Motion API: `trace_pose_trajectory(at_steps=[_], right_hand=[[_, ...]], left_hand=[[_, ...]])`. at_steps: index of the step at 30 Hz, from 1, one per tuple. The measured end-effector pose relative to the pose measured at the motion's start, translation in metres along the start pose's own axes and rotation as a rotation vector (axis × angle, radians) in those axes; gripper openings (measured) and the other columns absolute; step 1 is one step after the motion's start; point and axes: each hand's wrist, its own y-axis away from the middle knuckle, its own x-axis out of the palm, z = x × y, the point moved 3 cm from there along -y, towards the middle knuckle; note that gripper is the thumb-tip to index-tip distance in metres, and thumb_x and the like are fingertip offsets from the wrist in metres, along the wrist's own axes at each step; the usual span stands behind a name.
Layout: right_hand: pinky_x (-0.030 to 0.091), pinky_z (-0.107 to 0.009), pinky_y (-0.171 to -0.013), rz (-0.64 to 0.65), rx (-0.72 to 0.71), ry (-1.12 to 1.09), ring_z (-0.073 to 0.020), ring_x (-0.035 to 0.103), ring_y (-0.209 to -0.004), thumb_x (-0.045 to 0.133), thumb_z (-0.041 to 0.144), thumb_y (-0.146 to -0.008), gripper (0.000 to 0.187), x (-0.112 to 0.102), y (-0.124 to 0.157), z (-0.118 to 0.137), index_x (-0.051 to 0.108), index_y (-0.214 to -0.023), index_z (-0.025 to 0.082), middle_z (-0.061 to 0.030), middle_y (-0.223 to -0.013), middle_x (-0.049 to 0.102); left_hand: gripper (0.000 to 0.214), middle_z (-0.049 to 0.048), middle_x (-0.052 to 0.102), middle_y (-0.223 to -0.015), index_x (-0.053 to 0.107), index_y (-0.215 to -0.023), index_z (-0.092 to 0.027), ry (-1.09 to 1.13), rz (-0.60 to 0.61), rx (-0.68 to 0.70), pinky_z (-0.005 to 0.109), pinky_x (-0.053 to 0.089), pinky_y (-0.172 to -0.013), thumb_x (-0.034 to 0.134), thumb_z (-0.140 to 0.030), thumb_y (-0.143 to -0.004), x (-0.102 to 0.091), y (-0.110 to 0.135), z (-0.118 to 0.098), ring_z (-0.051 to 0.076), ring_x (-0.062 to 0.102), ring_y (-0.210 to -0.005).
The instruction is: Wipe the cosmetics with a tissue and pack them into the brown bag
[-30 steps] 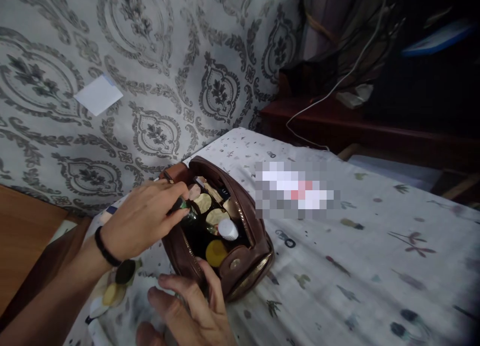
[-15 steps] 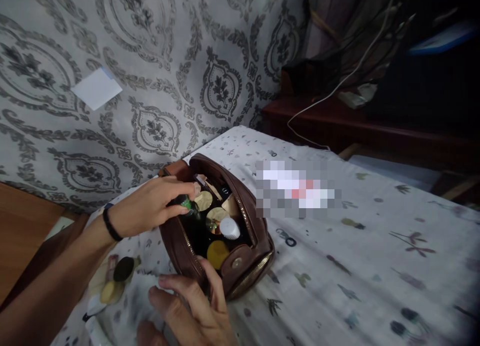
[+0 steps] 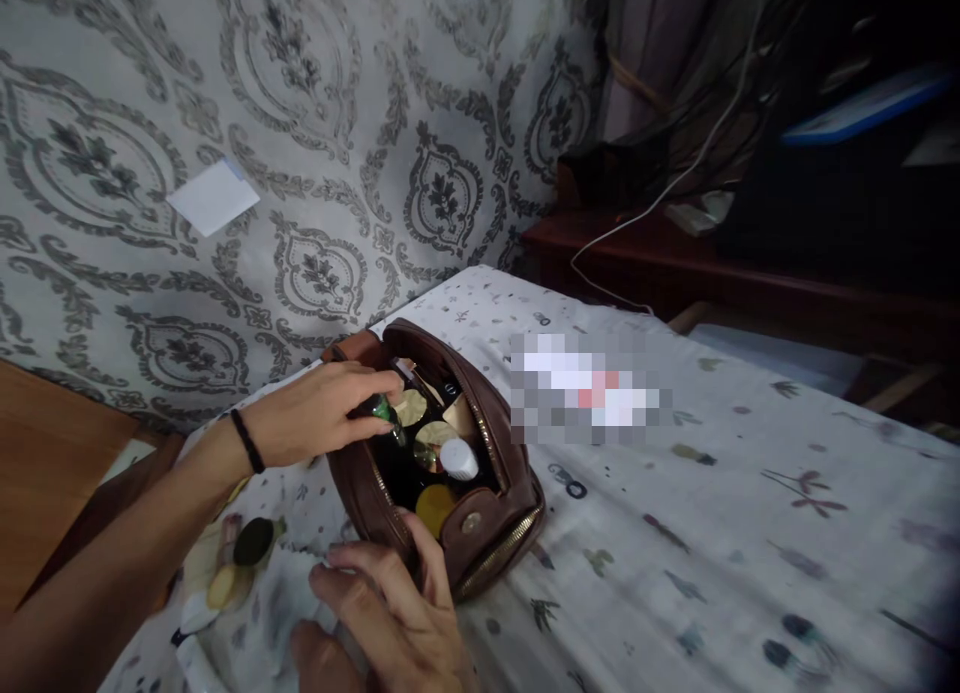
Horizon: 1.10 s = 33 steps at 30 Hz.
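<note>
A brown zipped pouch (image 3: 495, 533) lies open on the patterned bedsheet (image 3: 712, 493). Inside it stand several small bottles, among them gold caps, a white cap (image 3: 458, 458) and a yellow cap (image 3: 433, 506). My left hand (image 3: 319, 413), with a black band on the wrist, pinches a small green-capped bottle (image 3: 384, 410) at the pouch's far left rim. My right hand (image 3: 382, 613) grips the pouch's near edge, its fingers curled on the leather.
A few small bottles and caps (image 3: 240, 558) lie on the sheet left of the pouch. Behind stands a wall with grey ornament wallpaper and a white note (image 3: 213, 196). A dark wooden shelf with a white cable (image 3: 660, 198) is at the right.
My left hand with the green-capped bottle has shifted slightly right along the pouch's rim. The right hand stays on the near edge. The camera has moved a little.
</note>
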Motion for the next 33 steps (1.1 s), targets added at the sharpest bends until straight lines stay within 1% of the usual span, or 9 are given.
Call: trace_pose_trajectory(at_steps=[5,9,11,16,19,24,27,31,33], right_hand=[[0.04,-0.048,-0.108,0.01,-0.03,-0.021,-0.0168,0.068,-0.073,0.055,0.028,-0.085,0.018,0.013,0.003,-0.002,0.064,-0.1,0.025,-0.0009,-0.084,0.071],[0.034,-0.042,-0.113,-0.027,-0.065,-0.116,-0.014,0.068,-0.076,0.053,0.026,-0.089,0.017,0.009,0.002,-0.004,0.063,-0.103,0.024,0.0001,-0.087,0.071],[0.033,-0.042,-0.114,-0.036,-0.048,-0.137,-0.014,0.068,-0.077,0.052,0.026,-0.09,0.017,0.006,0.002,-0.005,0.062,-0.103,0.024,-0.0001,-0.089,0.071],[0.034,-0.046,-0.112,0.095,-0.072,-0.111,-0.0158,0.067,-0.079,0.053,0.021,-0.088,0.022,0.002,-0.001,-0.006,0.061,-0.108,0.024,-0.0018,-0.092,0.07],[0.033,-0.044,-0.112,0.1,-0.089,-0.101,-0.0152,0.068,-0.082,0.053,0.02,-0.088,0.019,-0.001,-0.004,-0.005,0.061,-0.106,0.022,-0.002,-0.093,0.07],[0.033,-0.045,-0.112,0.074,-0.087,-0.087,-0.0159,0.068,-0.083,0.053,0.025,-0.089,0.017,0.004,-0.002,-0.005,0.061,-0.104,0.024,0.0,-0.09,0.071],[0.035,-0.044,-0.111,0.063,-0.086,-0.063,-0.0163,0.067,-0.084,0.054,0.028,-0.089,0.014,0.005,0.001,-0.006,0.063,-0.1,0.025,0.0002,-0.091,0.07],[0.033,-0.047,-0.112,0.129,-0.182,0.023,-0.0175,0.064,-0.091,0.059,0.025,-0.086,0.008,0.003,0.001,-0.004,0.065,-0.089,0.028,0.0017,-0.095,0.07],[0.03,-0.047,-0.113,0.115,-0.208,0.024,-0.0167,0.063,-0.093,0.058,0.022,-0.086,0.009,0.001,-0.001,-0.002,0.065,-0.085,0.027,0.0021,-0.095,0.07]], left_hand=[[0.019,0.003,0.066,-0.095,0.058,-0.107,-0.021,-0.051,-0.02,-0.071,0.028,0.041,-0.078,0.053,-0.034,-0.093,0.002,0.005,0.001,0.022,0.061,-0.093],[0.014,0.0025,0.066,-0.1,0.058,-0.104,-0.022,-0.023,-0.043,-0.053,0.028,0.041,-0.081,0.053,-0.028,-0.092,0.001,0.01,-0.001,0.021,0.06,-0.095],[0.013,0.0015,0.066,-0.101,0.057,-0.103,-0.022,0.006,-0.058,-0.046,0.028,0.041,-0.083,0.054,-0.026,-0.091,0.001,0.012,0.0,0.02,0.06,-0.095],[0.01,0.0,0.065,-0.094,0.055,-0.096,-0.022,0.022,-0.011,-0.071,0.027,0.041,-0.081,0.055,-0.021,-0.087,0.003,0.007,0.0,0.019,0.059,-0.091],[0.012,-0.0004,0.063,-0.092,0.053,-0.094,-0.021,-0.007,0.017,-0.066,0.027,0.041,-0.079,0.056,-0.018,-0.083,0.001,0.004,-0.001,0.019,0.058,-0.089],[0.004,-0.0012,0.06,-0.082,0.051,-0.086,-0.021,-0.022,0.028,-0.048,0.027,0.04,-0.074,0.054,-0.024,-0.086,-0.002,0.001,-0.003,0.017,0.057,-0.08],[0.005,-0.0014,0.059,-0.077,0.049,-0.081,-0.021,-0.053,0.021,-0.047,0.026,0.039,-0.071,0.052,-0.022,-0.085,-0.001,0.0,-0.003,0.017,0.056,-0.078],[0.007,-0.0017,0.058,-0.076,0.047,-0.079,-0.021,-0.059,0.052,-0.029,0.026,0.038,-0.07,0.053,-0.02,-0.083,0.002,-0.004,-0.002,0.017,0.055,-0.076],[0.006,-0.0015,0.059,-0.078,0.047,-0.079,-0.021,-0.048,0.06,-0.027,0.025,0.037,-0.069,0.053,-0.02,-0.082,0.001,-0.005,-0.001,0.017,0.055,-0.076]])
